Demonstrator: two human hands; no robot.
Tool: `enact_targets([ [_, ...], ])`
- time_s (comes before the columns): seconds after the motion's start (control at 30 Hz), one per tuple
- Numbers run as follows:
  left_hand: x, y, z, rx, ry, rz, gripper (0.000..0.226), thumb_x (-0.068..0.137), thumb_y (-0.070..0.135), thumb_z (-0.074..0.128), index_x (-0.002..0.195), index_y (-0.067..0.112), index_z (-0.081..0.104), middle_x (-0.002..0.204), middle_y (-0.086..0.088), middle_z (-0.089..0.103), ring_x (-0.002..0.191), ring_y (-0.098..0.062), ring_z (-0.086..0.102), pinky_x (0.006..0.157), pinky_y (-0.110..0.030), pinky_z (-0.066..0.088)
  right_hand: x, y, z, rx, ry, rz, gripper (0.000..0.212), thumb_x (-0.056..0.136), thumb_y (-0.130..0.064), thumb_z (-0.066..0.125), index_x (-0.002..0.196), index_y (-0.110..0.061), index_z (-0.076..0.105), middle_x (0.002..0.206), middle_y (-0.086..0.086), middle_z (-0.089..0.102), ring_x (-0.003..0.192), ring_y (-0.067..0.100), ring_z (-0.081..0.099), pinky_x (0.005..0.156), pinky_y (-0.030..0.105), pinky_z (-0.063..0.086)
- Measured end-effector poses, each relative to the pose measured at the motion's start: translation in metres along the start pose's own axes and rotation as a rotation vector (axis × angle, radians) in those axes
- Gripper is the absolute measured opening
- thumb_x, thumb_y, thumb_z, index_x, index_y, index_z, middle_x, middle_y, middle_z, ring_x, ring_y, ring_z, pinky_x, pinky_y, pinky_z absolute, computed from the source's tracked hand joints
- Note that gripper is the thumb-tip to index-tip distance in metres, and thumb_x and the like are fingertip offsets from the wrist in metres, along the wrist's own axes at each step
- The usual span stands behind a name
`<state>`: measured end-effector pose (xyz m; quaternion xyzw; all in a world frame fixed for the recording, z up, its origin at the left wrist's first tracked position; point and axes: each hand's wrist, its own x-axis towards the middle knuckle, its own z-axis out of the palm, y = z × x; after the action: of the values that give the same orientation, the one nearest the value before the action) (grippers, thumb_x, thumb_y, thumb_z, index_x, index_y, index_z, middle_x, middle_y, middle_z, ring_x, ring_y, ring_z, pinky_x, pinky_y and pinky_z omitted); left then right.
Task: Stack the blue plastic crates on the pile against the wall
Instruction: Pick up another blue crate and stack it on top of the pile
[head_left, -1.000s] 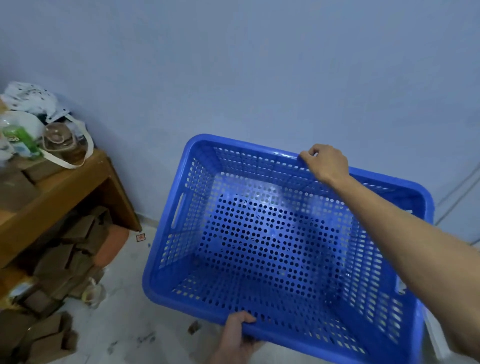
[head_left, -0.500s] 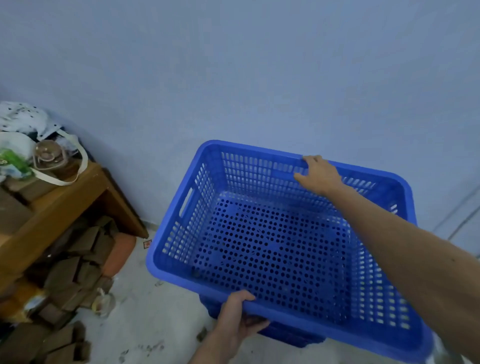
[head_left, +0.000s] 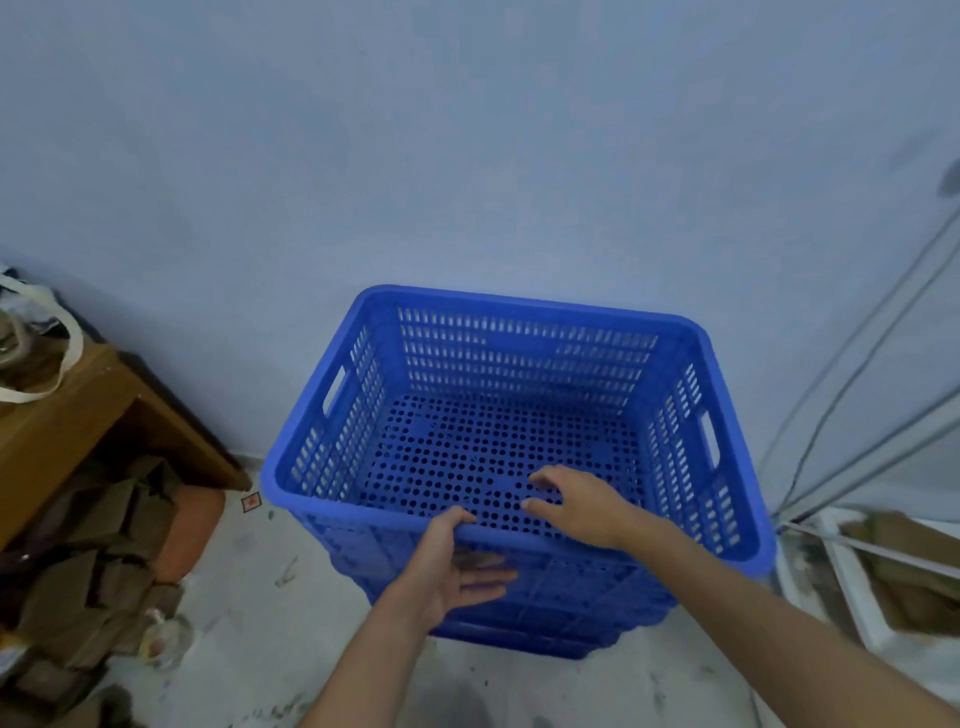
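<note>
A blue perforated plastic crate (head_left: 519, 306) sits nested on top of the pile of blue crates (head_left: 545, 631) against the pale blue wall. It is empty and level. My left hand (head_left: 452, 566) is at its near rim, thumb over the edge and fingers spread flat against the outer front wall. My right hand (head_left: 576, 501) hovers just over the near rim with fingers apart, holding nothing.
A wooden table (head_left: 78, 410) with a bag on it stands at the left, with cardboard pieces (head_left: 104, 535) and a glass jar (head_left: 166, 636) on the floor below. Cables (head_left: 857, 389) run down the wall at the right above a white tray (head_left: 852, 587).
The crate has come down onto the pile and levelled out. My right hand let go of the far rim and drew back to the near side. My left hand's fingers opened.
</note>
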<state>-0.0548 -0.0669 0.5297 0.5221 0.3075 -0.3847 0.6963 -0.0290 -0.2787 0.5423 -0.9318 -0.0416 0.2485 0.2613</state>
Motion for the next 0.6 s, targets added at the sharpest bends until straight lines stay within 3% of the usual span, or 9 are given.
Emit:
enact_targets([
  [0.1,-0.004,0.003,-0.002,0.158,0.027,-0.022,0.062,0.087,0.058,0.059,0.112,0.001,0.064,0.101,-0.024,0.075,0.085,-0.039,0.075,0.079,-0.049,0.06,-0.009,0.011,0.008,-0.035,0.025,0.027,0.046,0.099,-0.052,0.044,0.132,-0.021,0.054,0.131,0.0,0.058,0.115,0.02,0.057,0.097,0.037,0.047],
  [0.17,-0.008,0.002,-0.005,0.334,0.072,-0.003,0.085,0.076,0.081,0.052,0.105,0.003,0.067,0.092,-0.019,0.078,0.082,-0.035,0.076,0.079,-0.047,0.06,-0.017,0.015,0.011,-0.027,0.04,0.047,0.041,0.1,-0.053,0.039,0.112,-0.021,0.063,0.101,0.002,0.065,0.09,0.024,0.062,0.082,0.038,0.051],
  [0.27,-0.011,0.003,-0.015,0.532,0.126,0.046,0.105,0.062,0.097,0.041,0.102,0.004,0.071,0.088,-0.014,0.079,0.081,-0.032,0.077,0.083,-0.047,0.059,-0.03,0.017,0.014,-0.004,0.112,0.07,0.058,0.1,-0.059,0.027,0.086,-0.014,0.062,0.065,0.006,0.048,0.058,0.027,0.047,0.066,0.04,0.048],
  [0.33,-0.016,0.007,-0.02,0.586,0.116,0.055,0.106,0.062,0.097,0.038,0.101,0.004,0.074,0.09,-0.014,0.079,0.083,-0.032,0.076,0.085,-0.047,0.059,-0.038,0.02,0.014,-0.036,0.156,0.073,0.066,0.099,-0.061,0.024,0.089,-0.009,0.064,0.061,0.007,0.045,0.055,0.026,0.045,0.062,0.041,0.048],
  [0.47,-0.033,0.018,-0.023,0.681,0.069,0.105,0.082,0.083,0.079,0.044,0.102,0.005,0.075,0.091,-0.012,0.079,0.085,-0.029,0.076,0.089,-0.045,0.059,-0.055,0.025,0.013,-0.124,0.186,0.07,0.051,0.101,-0.057,0.027,0.069,-0.023,0.047,0.059,0.003,0.042,0.052,0.023,0.039,0.056,0.037,0.042],
  [0.6,-0.052,0.028,-0.028,0.767,0.105,0.301,0.065,0.095,0.059,0.047,0.09,0.002,0.077,0.079,-0.014,0.078,0.074,-0.031,0.074,0.076,-0.041,0.061,-0.077,0.034,0.015,-0.18,0.223,0.08,0.048,0.101,-0.056,0.027,0.068,-0.025,0.04,0.063,0.005,0.042,0.055,0.023,0.038,0.061,0.046,0.046],
])
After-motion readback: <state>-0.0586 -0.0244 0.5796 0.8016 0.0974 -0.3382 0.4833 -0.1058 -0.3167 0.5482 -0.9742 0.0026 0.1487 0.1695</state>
